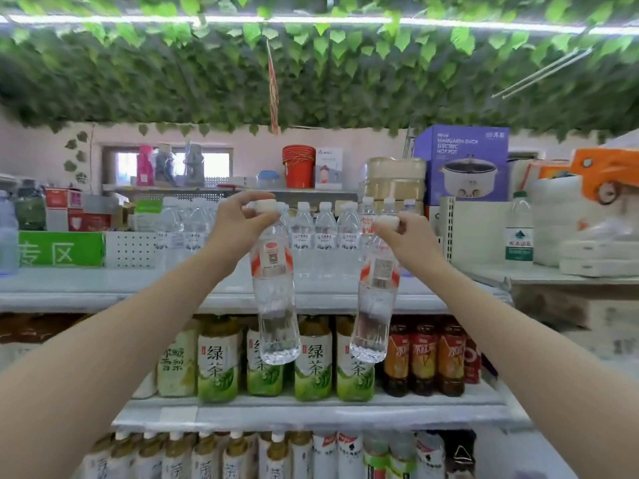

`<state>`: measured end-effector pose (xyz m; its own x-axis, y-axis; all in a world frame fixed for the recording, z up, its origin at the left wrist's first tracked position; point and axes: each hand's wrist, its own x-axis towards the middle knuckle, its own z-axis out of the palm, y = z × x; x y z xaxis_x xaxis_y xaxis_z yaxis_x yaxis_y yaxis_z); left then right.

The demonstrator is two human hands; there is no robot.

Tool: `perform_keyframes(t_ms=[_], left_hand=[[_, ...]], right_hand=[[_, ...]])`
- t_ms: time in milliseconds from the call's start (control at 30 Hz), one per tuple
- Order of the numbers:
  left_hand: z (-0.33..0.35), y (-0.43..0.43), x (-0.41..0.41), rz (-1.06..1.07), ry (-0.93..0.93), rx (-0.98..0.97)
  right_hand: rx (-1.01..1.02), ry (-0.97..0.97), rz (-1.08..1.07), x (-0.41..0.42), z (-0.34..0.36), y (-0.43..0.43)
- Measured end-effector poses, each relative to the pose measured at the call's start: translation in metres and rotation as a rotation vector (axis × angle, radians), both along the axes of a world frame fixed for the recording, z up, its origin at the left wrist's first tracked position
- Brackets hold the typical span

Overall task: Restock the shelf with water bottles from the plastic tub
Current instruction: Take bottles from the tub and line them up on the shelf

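A: Bottles in hand?
B: Two. The left hand has its fingers pinched on the white cap of the left water bottle. The right hand grips the right water bottle the same way.
A: Material, shape?
B: Clear ribbed plastic, narrow waists, rounded bases, red-and-white labels. Water nearly to the neck.
A: Position against the top shelf?
B: Both hang in front of its white front edge, caps above it, bases below it, apart from each other. Each is a little off upright.
A: Room on that shelf?
B: A bare, smooth strip runs along the front. Behind it stands a row of shelved water bottles, close-packed.
A: Below the shelf?
B: Green tea bottles, matte green-and-white labels, directly behind the hanging bases.
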<state>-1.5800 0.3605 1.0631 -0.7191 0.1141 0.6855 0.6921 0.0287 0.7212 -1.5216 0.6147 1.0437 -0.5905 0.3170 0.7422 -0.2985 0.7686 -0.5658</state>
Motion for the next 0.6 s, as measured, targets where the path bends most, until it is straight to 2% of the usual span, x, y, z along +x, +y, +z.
perform_keyframes(t_ms=[400,600], left_hand=[[0.032,0.028,-0.055,-0.048,0.089,0.014],[0.04,0.056,-0.062,-0.049,0.071,0.036]], right_hand=[[0.043,0.086,-0.064,-0.045,0.053,0.031],[0.036,0.121,-0.101,-0.058,0.076,0.071]])
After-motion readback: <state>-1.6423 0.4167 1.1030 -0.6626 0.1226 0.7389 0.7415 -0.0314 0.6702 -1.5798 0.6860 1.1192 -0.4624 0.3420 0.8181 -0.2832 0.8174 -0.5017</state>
